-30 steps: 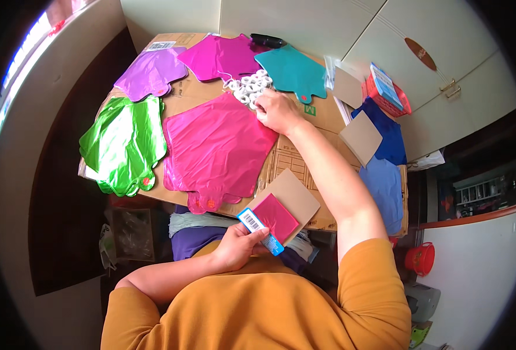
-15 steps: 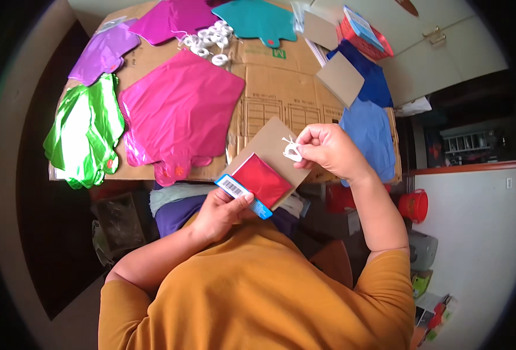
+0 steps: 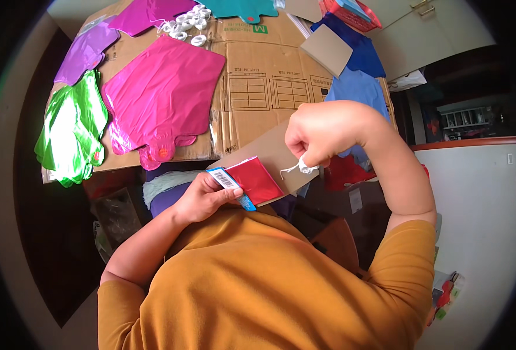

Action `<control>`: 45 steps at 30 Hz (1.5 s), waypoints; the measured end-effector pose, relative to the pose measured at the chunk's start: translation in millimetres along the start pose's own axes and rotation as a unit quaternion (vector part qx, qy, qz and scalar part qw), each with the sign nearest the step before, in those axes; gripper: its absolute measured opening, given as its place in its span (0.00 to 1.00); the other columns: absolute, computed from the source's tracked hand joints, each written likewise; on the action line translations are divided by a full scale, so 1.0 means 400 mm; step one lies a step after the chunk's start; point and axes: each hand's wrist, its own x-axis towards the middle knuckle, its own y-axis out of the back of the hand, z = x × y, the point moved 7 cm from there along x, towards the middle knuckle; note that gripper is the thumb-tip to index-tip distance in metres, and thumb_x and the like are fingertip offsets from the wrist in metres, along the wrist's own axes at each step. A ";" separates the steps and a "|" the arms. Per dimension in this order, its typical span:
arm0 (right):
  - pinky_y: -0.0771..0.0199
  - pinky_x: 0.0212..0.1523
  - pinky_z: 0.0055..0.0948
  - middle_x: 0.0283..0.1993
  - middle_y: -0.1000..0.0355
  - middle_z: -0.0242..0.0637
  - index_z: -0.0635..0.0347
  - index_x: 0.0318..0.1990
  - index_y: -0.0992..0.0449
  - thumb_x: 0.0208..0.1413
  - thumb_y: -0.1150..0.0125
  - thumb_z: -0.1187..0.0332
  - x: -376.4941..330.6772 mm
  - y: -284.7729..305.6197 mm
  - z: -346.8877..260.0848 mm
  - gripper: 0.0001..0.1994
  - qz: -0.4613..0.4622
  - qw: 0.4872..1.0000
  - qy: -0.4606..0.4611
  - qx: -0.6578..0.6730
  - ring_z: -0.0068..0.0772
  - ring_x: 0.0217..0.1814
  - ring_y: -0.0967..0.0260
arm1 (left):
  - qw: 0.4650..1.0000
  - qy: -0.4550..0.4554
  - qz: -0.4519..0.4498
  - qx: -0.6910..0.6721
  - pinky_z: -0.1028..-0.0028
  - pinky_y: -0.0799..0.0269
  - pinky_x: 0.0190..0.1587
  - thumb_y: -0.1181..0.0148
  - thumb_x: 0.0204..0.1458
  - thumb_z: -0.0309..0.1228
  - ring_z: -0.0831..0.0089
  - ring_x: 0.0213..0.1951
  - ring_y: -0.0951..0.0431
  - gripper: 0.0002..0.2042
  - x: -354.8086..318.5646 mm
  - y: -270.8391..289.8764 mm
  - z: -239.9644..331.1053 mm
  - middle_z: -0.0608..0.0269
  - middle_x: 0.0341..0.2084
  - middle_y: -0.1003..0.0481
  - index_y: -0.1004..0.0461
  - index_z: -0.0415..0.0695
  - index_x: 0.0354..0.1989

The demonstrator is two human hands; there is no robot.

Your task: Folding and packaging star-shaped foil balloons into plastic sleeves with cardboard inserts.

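Observation:
My left hand (image 3: 202, 198) is closed on a packet close to my body, its thumb over a blue header label (image 3: 247, 202) with a barcode. Folded shiny red foil (image 3: 257, 179) extends from that label. A tan cardboard sheet (image 3: 268, 143) lies behind the foil, partly hidden by my right hand (image 3: 331, 129). That hand is bent at the wrist with its back upward, pinching a small coil of white string (image 3: 306, 167) by thumb and fingers. A loose string end trails from the coil toward the red foil, over the cardboard.
Flattened foil balloons in pink (image 3: 165, 87), green (image 3: 71, 128), purple (image 3: 86, 53) and teal (image 3: 240, 8) lie on the cardboard-covered table (image 3: 252, 55). White string coils (image 3: 186, 22) are heaped at the back. Blue sheets (image 3: 358, 87), a cardboard square (image 3: 328, 49) and a red basket (image 3: 357, 16) are on the right.
My right hand has rolled over, its wrist now bent and the coil lower. The packet has turned and shifted slightly left and up in my left hand. The table has slid up in view.

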 end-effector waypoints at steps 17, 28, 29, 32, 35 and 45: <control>0.27 0.45 0.22 0.38 0.23 0.35 0.71 0.41 0.23 0.55 0.44 0.75 0.138 -0.126 0.025 0.09 0.184 0.835 0.156 0.495 0.20 0.40 0.27 | 0.984 -0.052 0.116 -0.124 0.63 0.22 0.48 0.47 0.61 0.29 0.66 0.44 0.21 0.10 -0.004 0.013 -0.037 0.58 0.42 0.23 0.27 0.40 0.48; 0.32 0.34 0.21 0.30 0.26 0.27 0.65 0.32 0.21 0.52 0.37 0.72 0.177 -0.077 0.030 0.05 0.164 0.909 0.087 0.373 0.14 0.30 0.33 | 0.972 -0.038 0.211 -0.093 0.69 0.22 0.40 0.47 0.61 0.28 0.72 0.38 0.20 0.07 0.003 0.010 -0.023 0.62 0.38 0.22 0.26 0.42 0.45; 0.31 0.34 0.21 0.30 0.25 0.28 0.65 0.33 0.22 0.51 0.36 0.73 0.196 -0.083 0.039 0.05 0.168 0.900 0.091 0.393 0.15 0.31 0.32 | 0.970 -0.031 0.219 -0.098 0.70 0.22 0.39 0.47 0.61 0.28 0.72 0.37 0.20 0.07 0.002 0.013 -0.031 0.62 0.38 0.22 0.26 0.42 0.45; 0.30 0.35 0.21 0.31 0.24 0.32 0.66 0.35 0.23 0.49 0.36 0.77 0.231 -0.083 0.057 0.05 0.182 0.886 0.096 0.416 0.17 0.32 0.30 | 0.965 -0.024 0.227 -0.133 0.69 0.22 0.39 0.47 0.61 0.28 0.72 0.37 0.20 0.08 0.006 0.014 -0.044 0.62 0.38 0.22 0.27 0.43 0.46; 0.28 0.35 0.22 0.31 0.24 0.35 0.68 0.36 0.23 0.48 0.36 0.79 0.236 -0.080 0.058 0.07 0.186 0.905 0.089 0.371 0.19 0.32 0.28 | 0.962 -0.037 0.199 -0.180 0.67 0.22 0.40 0.47 0.61 0.28 0.71 0.38 0.20 0.08 0.011 0.011 -0.047 0.62 0.39 0.22 0.27 0.43 0.46; 0.28 0.34 0.32 0.26 0.24 0.45 0.65 0.32 0.20 0.43 0.32 0.71 0.196 -0.035 0.016 0.09 0.244 0.946 0.063 0.206 0.31 0.28 0.26 | 0.964 -0.016 0.166 -0.209 0.59 0.21 0.45 0.50 0.60 0.26 0.62 0.43 0.20 0.12 0.025 -0.003 -0.031 0.58 0.43 0.23 0.30 0.42 0.51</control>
